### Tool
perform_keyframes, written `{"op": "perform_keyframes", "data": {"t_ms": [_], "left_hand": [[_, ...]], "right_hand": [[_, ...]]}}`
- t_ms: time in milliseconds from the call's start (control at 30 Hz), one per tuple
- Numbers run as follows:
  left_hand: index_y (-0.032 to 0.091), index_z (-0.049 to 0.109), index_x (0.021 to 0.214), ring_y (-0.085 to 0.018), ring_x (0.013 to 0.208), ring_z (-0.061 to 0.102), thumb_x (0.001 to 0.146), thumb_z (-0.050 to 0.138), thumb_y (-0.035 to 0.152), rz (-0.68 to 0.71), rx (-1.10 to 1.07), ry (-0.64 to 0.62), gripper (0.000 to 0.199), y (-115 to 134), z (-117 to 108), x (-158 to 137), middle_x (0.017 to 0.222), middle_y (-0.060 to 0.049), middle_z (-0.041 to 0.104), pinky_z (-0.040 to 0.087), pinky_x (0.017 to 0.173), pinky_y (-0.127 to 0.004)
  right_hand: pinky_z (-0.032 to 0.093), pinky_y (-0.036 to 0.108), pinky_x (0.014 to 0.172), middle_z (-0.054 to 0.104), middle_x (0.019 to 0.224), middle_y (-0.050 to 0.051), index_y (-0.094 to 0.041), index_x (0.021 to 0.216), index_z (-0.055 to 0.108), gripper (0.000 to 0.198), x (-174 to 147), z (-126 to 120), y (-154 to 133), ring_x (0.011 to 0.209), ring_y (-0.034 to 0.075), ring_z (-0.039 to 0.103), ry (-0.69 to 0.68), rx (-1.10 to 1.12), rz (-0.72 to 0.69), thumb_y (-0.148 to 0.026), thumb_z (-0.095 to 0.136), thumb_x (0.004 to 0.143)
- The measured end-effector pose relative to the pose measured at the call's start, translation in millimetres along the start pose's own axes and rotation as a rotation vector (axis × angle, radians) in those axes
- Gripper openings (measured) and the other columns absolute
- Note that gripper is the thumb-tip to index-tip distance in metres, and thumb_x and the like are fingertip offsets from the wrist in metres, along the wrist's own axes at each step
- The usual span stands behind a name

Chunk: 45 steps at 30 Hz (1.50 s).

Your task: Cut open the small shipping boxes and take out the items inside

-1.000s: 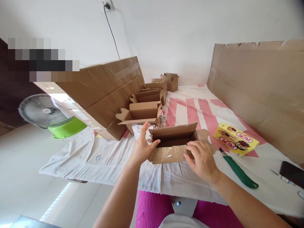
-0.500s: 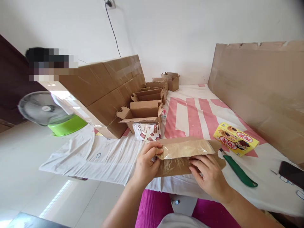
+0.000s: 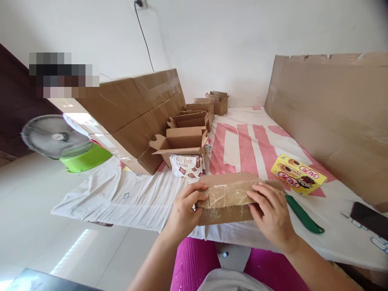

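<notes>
A flattened cardboard box [image 3: 226, 216] with a taped flap lies at the front edge of the cloth-covered surface, partly in front of me. My left hand [image 3: 188, 206] pinches the left end of its flap, thumb below and fingers on top. At the other end my right hand [image 3: 269, 210] grips the flap's edge, fingertips on the shiny tape and thumb underneath. Just right of that hand lies a green-handled knife [image 3: 304, 214], its blade mostly hidden by cardboard. Behind it rests a yellow cookie box [image 3: 298, 174].
A white "Super Meal" pouch [image 3: 188, 166] leans against an open carton [image 3: 182, 151], first of several in a row. Large cardboard boxes [image 3: 130, 117] stand left, a cardboard sheet [image 3: 330, 113] right. A phone [image 3: 370, 218] lies far right. Beyond the left edge are a fan [image 3: 57, 137] and a blurred person.
My right hand has moved up from below the flap onto its taped face, fingers now over the top. The flap's right end has come down slightly. My left hand keeps its place.
</notes>
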<state>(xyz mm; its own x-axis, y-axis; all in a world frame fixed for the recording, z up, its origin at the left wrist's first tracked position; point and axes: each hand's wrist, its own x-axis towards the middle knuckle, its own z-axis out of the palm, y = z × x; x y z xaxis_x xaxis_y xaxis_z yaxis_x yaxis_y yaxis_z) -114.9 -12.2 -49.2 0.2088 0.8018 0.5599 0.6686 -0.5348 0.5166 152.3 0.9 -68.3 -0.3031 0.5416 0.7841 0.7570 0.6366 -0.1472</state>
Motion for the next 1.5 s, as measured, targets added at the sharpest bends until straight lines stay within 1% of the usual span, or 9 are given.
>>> {"op": "perform_keyframes", "data": {"t_ms": [233,533,600,667,767,900,1000,1300,1500], "left_hand": [[0.021,0.051,0.077,-0.021,0.109,0.063,0.062,0.043,-0.005,-0.048,0.020,-0.030,0.032,4,-1,-4,0.112,-0.006,0.063,0.053,0.084,-0.033],[0.021,0.050,0.075,-0.022,0.110,0.063,0.063,0.043,-0.006,-0.058,0.028,-0.041,0.030,5,0,-5,0.113,-0.007,0.062,0.053,0.084,-0.034],[0.021,0.050,0.075,-0.022,0.109,0.063,0.063,0.043,-0.006,-0.057,0.021,-0.033,0.031,6,0,-5,0.112,-0.007,0.063,0.053,0.084,-0.034],[0.021,0.050,0.075,-0.022,0.109,0.063,0.062,0.042,-0.006,-0.052,0.015,-0.031,0.031,7,1,-5,0.112,-0.008,0.063,0.053,0.083,-0.034],[0.021,0.049,0.076,-0.023,0.109,0.063,0.062,0.042,-0.006,-0.036,0.011,-0.039,0.031,8,2,-5,0.112,-0.008,0.062,0.054,0.082,-0.034],[0.021,0.049,0.076,-0.022,0.111,0.062,0.062,0.043,-0.006,-0.021,0.015,-0.044,0.032,9,3,-4,0.112,-0.007,0.062,0.054,0.084,-0.034],[0.021,0.049,0.076,-0.022,0.110,0.063,0.062,0.043,-0.006,-0.020,0.024,-0.048,0.031,9,3,-3,0.112,-0.007,0.062,0.054,0.083,-0.034],[0.022,0.051,0.075,-0.023,0.109,0.064,0.061,0.044,-0.004,-0.014,0.041,-0.043,0.031,10,3,1,0.111,-0.007,0.064,0.055,0.084,-0.035],[0.022,0.051,0.076,-0.022,0.106,0.065,0.062,0.045,-0.003,-0.017,0.059,-0.031,0.029,10,3,1,0.111,-0.007,0.063,0.054,0.081,-0.032]], "right_hand": [[0.049,0.048,0.090,0.065,0.110,0.010,-0.020,0.109,0.060,0.030,-6,2,4,0.108,0.028,0.059,0.001,0.014,-0.007,-0.004,0.057,0.084],[0.049,0.047,0.091,0.066,0.108,0.009,-0.021,0.102,0.061,0.022,-5,0,0,0.105,0.028,0.061,0.026,0.051,0.020,-0.014,0.065,0.082],[0.045,0.051,0.096,0.068,0.105,0.009,-0.021,0.100,0.061,0.019,-3,-1,-4,0.105,0.028,0.062,0.041,0.044,0.034,-0.019,0.068,0.082],[0.038,0.056,0.104,0.069,0.103,0.008,-0.022,0.098,0.063,0.016,-2,-1,-9,0.106,0.028,0.062,0.059,0.034,0.046,-0.023,0.069,0.083],[0.031,0.056,0.111,0.071,0.101,0.005,-0.023,0.097,0.065,0.013,0,0,-16,0.109,0.026,0.062,0.022,0.040,0.000,-0.022,0.068,0.084],[0.040,0.046,0.108,0.070,0.103,0.005,-0.022,0.099,0.068,0.019,5,3,-20,0.111,0.023,0.059,-0.059,0.057,-0.139,-0.011,0.065,0.085],[0.044,0.043,0.103,0.068,0.102,0.006,-0.023,0.100,0.070,0.025,11,4,-20,0.110,0.022,0.058,-0.091,0.068,-0.185,-0.006,0.061,0.085],[0.050,0.042,0.094,0.063,0.099,0.008,-0.024,0.106,0.071,0.030,20,7,-23,0.106,0.023,0.056,-0.153,0.077,-0.196,-0.007,0.054,0.089],[0.050,0.044,0.091,0.062,0.100,0.008,-0.026,0.118,0.067,0.035,19,9,-24,0.103,0.025,0.056,-0.188,0.063,-0.175,-0.012,0.060,0.087]]}}
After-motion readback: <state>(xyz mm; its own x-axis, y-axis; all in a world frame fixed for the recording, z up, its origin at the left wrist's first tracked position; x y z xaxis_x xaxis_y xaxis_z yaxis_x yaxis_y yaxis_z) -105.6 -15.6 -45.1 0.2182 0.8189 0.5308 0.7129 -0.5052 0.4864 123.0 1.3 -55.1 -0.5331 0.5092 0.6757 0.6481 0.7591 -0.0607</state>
